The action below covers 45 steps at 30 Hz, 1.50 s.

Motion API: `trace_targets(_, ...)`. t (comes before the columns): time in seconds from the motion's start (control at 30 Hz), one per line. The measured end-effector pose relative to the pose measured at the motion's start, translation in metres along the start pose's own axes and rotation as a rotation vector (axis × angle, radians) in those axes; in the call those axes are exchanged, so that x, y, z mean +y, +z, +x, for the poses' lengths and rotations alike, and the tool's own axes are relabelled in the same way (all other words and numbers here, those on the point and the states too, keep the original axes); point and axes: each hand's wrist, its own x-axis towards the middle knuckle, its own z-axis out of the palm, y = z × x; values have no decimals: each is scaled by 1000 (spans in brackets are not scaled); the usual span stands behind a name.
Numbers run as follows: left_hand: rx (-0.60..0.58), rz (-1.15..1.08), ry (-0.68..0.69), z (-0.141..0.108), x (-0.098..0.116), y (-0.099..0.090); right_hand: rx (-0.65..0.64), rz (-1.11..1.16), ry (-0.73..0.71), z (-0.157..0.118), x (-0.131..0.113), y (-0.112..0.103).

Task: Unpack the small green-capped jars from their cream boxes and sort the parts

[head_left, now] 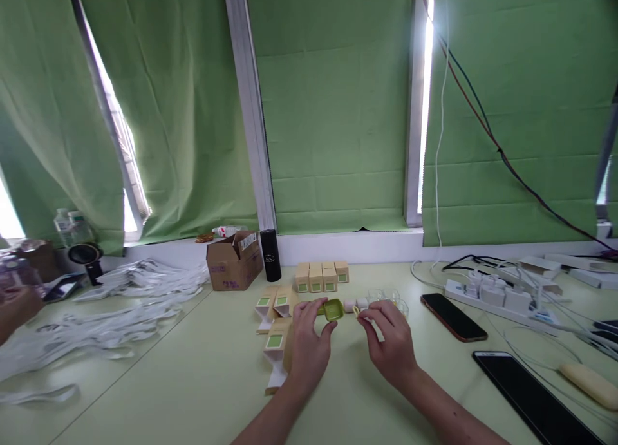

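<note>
My left hand (pixel 311 348) is closed on a small olive-green square case (pixel 333 310), which is open with its hollow side showing. In a pinch between thumb and fingertips, my right hand (pixel 390 339) holds a small pale-yellow piece (pixel 356 312), too small to name. Just beyond the hands lie small pinkish-white cylinders (pixel 355 304) and several clear round pieces (pixel 386 297). Open cardboard boxes with green labels (pixel 274 342) stand beside my left hand, one partly hidden behind it.
Several closed small boxes (pixel 322 277) stand in a row at the back, near a black cylinder (pixel 270 256) and an open carton (pixel 234 263). White straps (pixel 120 316) are heaped left. Phones (pixel 454 316) and a power strip (pixel 502 303) lie right. Another person's hand (pixel 19 310) shows far left.
</note>
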Motion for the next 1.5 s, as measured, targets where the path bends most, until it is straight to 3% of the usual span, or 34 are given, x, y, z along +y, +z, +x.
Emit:
trace_targets(0.13, 72, -1, -90, 3, -4, -1, -149, -33, 85, -3, 17, 10)
trace_targets(0.37, 103, -56, -108, 6, -8, -2, -457, -270, 167, 4, 24, 39)
trace_targets(0.63, 101, -199, -199, 8, -8, 1, -524, -368, 176, 5, 33, 74)
trace_targets(0.87, 108, -289, -274, 9, -2, -1, -545, -418, 157, 0, 31, 87)
trace_targets(1.07, 110, -474, -370, 13, -3, 1, -551, -422, 114, -4, 25, 81)
trace_targets(1.27, -27, -836, -601, 13, -2, 5, -643, -331, -10, -19, 4, 51)
trace_targets(1.5, -38, -1106, -710, 11, -2, 2, -859, -113, 195, -25, -18, 17)
